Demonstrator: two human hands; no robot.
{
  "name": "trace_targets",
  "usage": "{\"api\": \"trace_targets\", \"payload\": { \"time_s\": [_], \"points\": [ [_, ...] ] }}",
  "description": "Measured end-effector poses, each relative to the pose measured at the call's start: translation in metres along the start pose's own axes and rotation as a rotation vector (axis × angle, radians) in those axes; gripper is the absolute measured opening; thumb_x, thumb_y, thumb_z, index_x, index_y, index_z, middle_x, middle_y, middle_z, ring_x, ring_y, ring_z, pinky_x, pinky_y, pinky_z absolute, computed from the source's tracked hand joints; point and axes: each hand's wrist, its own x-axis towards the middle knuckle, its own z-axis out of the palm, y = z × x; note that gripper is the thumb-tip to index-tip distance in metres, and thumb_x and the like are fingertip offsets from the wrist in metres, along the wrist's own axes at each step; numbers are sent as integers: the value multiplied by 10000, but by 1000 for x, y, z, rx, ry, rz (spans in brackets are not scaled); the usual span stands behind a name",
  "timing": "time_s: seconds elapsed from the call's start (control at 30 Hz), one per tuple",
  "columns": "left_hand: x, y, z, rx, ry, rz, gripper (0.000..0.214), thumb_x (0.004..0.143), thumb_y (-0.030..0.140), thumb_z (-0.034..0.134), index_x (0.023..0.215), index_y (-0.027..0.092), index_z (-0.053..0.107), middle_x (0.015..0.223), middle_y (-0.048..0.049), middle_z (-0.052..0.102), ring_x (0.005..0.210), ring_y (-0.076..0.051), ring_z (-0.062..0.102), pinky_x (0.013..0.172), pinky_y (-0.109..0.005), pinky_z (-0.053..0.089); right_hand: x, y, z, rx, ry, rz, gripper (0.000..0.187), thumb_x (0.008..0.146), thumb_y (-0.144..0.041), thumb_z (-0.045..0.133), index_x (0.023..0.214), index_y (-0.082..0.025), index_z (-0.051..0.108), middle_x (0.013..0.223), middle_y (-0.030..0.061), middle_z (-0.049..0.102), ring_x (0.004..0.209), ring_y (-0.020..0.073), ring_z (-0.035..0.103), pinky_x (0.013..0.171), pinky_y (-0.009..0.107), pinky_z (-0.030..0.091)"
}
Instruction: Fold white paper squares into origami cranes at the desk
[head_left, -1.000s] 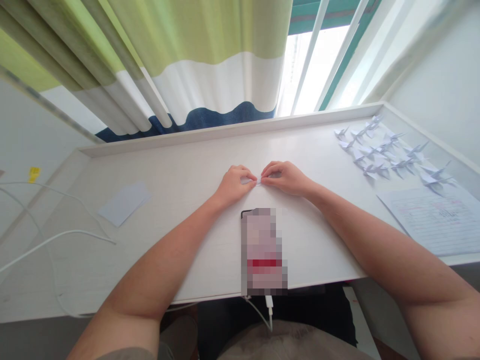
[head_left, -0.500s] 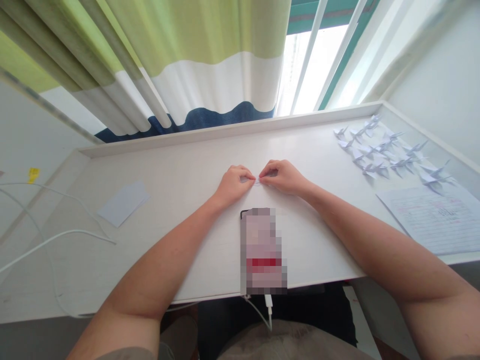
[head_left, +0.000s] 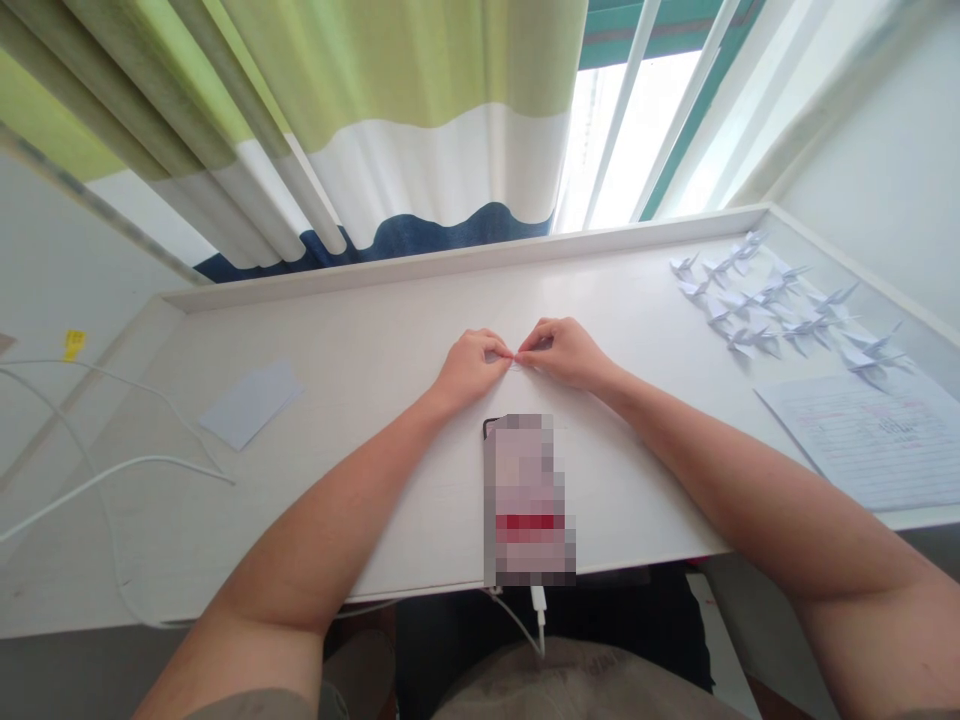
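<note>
Above the white desk, my left hand (head_left: 474,364) and my right hand (head_left: 564,352) meet fingertip to fingertip, each closed in a pinch. Between them is a small piece of white paper (head_left: 515,367), mostly covered by the fingers, so its folds cannot be made out. Just in front of my hands lies a phone (head_left: 529,500) with its screen blurred out. Folded paper cranes (head_left: 780,300), several of them, stand in a group at the far right, well away from my right hand.
To the left rests a small stack of white paper sheets (head_left: 251,405). White cables (head_left: 150,462) loop over the desk's left side, one with a yellow tag (head_left: 74,345). Written pages (head_left: 874,440) lie at the right, and a raised rim (head_left: 420,262) runs along the back.
My fingertips have come closer together over the paper, covering more of it. The camera view has shifted slightly; everything else stays in place.
</note>
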Motion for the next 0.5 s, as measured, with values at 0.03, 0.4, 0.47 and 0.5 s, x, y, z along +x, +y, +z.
{"api": "trace_targets", "payload": {
  "time_s": [0.03,0.4,0.47,0.5],
  "points": [
    [0,0,0,-1,-2,-3,156,863,138,698,820,237,810,1049,-55,792,1137,-260,683,1110,-441,525,0,-1,0,2,4,1,70,771,-251,822,718,-211,800,927,81,777,834,226,707,851,426,579],
    [-1,0,-2,14,18,-56,72,853,164,741,843,235,744,1011,-60,791,1096,-274,678,1053,-470,538,-2,5,-10,54,-29,15,99,811,-304,784,826,-209,803,856,61,800,791,220,703,767,378,556],
    [-2,-2,-2,8,17,-43,72,857,170,739,842,241,739,1011,-57,791,1093,-276,676,1048,-479,537,-2,6,-9,41,-30,-21,98,788,-304,815,823,-214,802,906,66,803,839,229,712,815,391,567],
    [-2,-2,-2,7,15,-39,66,860,176,740,851,241,739,1015,-57,789,1090,-276,676,1044,-479,538,-1,7,-8,25,-29,-43,95,781,-299,822,823,-215,803,922,68,801,859,232,713,837,398,568]
  ]
}}
